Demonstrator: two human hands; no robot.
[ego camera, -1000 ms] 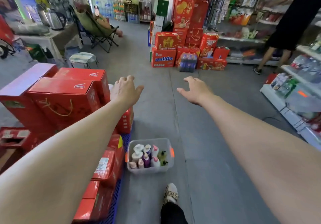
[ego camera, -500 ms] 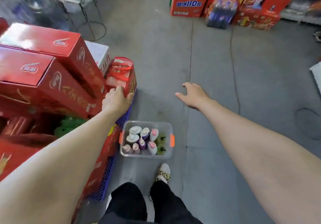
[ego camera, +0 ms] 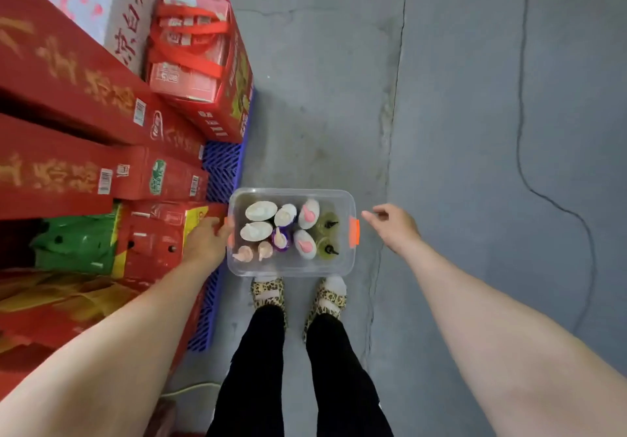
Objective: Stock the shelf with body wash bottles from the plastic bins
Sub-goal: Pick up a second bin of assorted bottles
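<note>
Centre of frame: a clear rectangular plastic bin (ego camera: 291, 268) with an orange latch (ego camera: 354, 231) on its right end stands on the grey concrete floor (ego camera: 458, 131), just ahead of the person's leopard-print slippers (ego camera: 268, 292), and holds upright body wash bottles (ego camera: 307, 214) in white, pink, purple and green. The left hand (ego camera: 207, 239) has its fingertips at the bin's left end, whether gripping cannot be told; the right hand (ego camera: 395, 229), fingers loosely curled and holding nothing, hovers just beside the latch. Left of frame: stacked red cardboard boxes (ego camera: 68, 73) on a blue plastic pallet (ego camera: 222, 168)
</note>
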